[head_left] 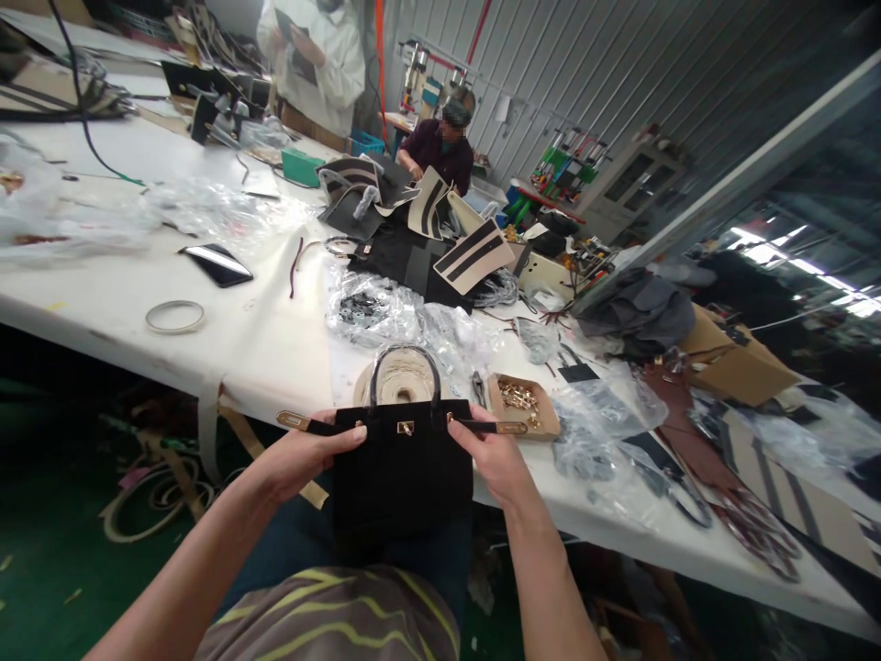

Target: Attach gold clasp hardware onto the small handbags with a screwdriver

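Black handbag [403, 477] held upright over table edge [275, 386]; left hand [303, 459] and right hand [492, 459] each pinch 1 gold-tipped strap [323, 426], fingers closed.

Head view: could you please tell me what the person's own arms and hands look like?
The left hand and right hand are ungloved, and no sleeve reaches the forearms. No watch, ring or bracelet shows on either. At the bottom edge of the picture is a grey-brown shirt with wavy yellow-green stripes.
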`<act>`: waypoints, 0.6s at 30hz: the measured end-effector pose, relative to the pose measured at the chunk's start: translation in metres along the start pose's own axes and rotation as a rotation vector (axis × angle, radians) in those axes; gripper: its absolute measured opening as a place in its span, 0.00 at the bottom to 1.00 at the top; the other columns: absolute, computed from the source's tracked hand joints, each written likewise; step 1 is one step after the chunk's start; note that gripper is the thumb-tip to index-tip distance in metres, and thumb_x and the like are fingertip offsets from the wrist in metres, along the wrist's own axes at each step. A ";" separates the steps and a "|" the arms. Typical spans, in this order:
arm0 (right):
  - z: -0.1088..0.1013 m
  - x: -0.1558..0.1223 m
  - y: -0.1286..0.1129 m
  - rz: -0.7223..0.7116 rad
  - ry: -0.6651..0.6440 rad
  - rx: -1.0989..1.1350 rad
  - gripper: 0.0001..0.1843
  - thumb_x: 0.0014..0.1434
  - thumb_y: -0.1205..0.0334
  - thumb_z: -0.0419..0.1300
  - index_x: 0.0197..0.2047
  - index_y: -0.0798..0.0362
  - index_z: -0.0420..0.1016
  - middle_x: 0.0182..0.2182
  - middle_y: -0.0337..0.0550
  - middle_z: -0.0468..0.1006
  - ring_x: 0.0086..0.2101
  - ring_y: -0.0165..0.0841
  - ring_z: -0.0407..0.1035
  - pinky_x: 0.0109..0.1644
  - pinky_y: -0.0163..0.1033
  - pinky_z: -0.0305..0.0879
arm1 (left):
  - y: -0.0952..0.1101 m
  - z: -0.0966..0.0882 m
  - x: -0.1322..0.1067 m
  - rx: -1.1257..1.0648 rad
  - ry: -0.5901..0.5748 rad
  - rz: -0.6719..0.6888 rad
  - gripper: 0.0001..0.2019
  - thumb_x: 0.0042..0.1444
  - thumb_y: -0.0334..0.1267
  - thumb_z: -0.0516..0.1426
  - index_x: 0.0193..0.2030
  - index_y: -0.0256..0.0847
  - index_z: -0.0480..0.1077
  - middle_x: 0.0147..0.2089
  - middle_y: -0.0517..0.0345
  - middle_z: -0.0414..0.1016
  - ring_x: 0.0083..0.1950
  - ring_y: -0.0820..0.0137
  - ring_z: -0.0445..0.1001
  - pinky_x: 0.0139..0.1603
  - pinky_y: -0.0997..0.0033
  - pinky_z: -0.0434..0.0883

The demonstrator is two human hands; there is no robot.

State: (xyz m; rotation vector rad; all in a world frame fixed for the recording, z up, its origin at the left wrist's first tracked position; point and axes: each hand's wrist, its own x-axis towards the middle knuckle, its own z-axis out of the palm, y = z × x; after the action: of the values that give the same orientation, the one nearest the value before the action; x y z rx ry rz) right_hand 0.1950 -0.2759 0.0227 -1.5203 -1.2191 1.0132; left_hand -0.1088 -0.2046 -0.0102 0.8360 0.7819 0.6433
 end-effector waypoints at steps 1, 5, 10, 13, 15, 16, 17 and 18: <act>0.002 0.003 -0.001 -0.019 0.012 -0.019 0.21 0.66 0.43 0.72 0.55 0.47 0.87 0.48 0.44 0.89 0.50 0.47 0.82 0.57 0.48 0.80 | 0.003 -0.002 -0.001 -0.009 -0.048 0.003 0.29 0.47 0.53 0.80 0.52 0.39 0.86 0.54 0.41 0.88 0.56 0.46 0.86 0.62 0.51 0.80; 0.011 0.015 -0.004 -0.098 0.063 -0.118 0.19 0.68 0.44 0.70 0.55 0.47 0.86 0.46 0.43 0.90 0.46 0.45 0.82 0.52 0.45 0.79 | 0.009 -0.008 0.001 0.039 0.012 0.109 0.25 0.54 0.52 0.78 0.53 0.39 0.85 0.53 0.45 0.88 0.57 0.50 0.84 0.62 0.56 0.78; 0.029 0.019 -0.004 -0.219 0.166 -0.271 0.16 0.70 0.47 0.68 0.52 0.48 0.87 0.45 0.47 0.90 0.45 0.47 0.83 0.51 0.47 0.79 | 0.013 -0.003 0.001 0.095 0.090 0.158 0.23 0.54 0.54 0.76 0.48 0.38 0.86 0.49 0.46 0.89 0.56 0.46 0.84 0.60 0.52 0.78; 0.041 0.019 -0.002 -0.298 0.293 -0.353 0.15 0.71 0.50 0.66 0.52 0.50 0.87 0.45 0.51 0.90 0.45 0.48 0.83 0.51 0.48 0.78 | 0.016 0.004 0.001 0.141 0.148 0.204 0.22 0.52 0.54 0.76 0.44 0.38 0.86 0.47 0.47 0.89 0.53 0.47 0.84 0.59 0.52 0.77; 0.043 0.019 -0.002 -0.314 0.297 -0.362 0.16 0.72 0.49 0.65 0.51 0.51 0.86 0.41 0.50 0.89 0.41 0.46 0.82 0.48 0.46 0.77 | 0.017 0.008 0.001 0.150 0.179 0.227 0.22 0.50 0.55 0.77 0.41 0.38 0.85 0.45 0.48 0.89 0.51 0.48 0.84 0.57 0.53 0.78; 0.042 0.020 -0.001 -0.303 0.258 -0.344 0.17 0.73 0.48 0.65 0.51 0.51 0.85 0.40 0.49 0.88 0.40 0.45 0.81 0.47 0.45 0.77 | 0.017 0.008 0.001 0.149 0.182 0.232 0.22 0.50 0.55 0.77 0.41 0.38 0.85 0.45 0.48 0.89 0.50 0.48 0.84 0.57 0.53 0.78; 0.039 0.020 -0.001 -0.284 0.209 -0.317 0.18 0.74 0.46 0.64 0.52 0.51 0.85 0.41 0.49 0.88 0.40 0.44 0.81 0.47 0.44 0.77 | 0.016 0.008 0.001 0.146 0.179 0.233 0.22 0.51 0.55 0.77 0.41 0.38 0.85 0.44 0.48 0.89 0.50 0.49 0.84 0.57 0.53 0.78; 0.036 0.021 0.000 -0.264 0.164 -0.288 0.20 0.74 0.45 0.64 0.54 0.51 0.84 0.43 0.49 0.88 0.42 0.44 0.82 0.49 0.43 0.78 | 0.016 0.007 0.001 0.138 0.172 0.234 0.22 0.51 0.54 0.76 0.41 0.38 0.86 0.44 0.48 0.89 0.51 0.49 0.84 0.57 0.54 0.78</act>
State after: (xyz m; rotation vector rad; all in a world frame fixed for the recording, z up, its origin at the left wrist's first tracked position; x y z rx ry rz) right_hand 0.1643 -0.2496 0.0127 -1.5726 -1.4469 0.5465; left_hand -0.1056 -0.1982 0.0054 1.0177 0.8994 0.8855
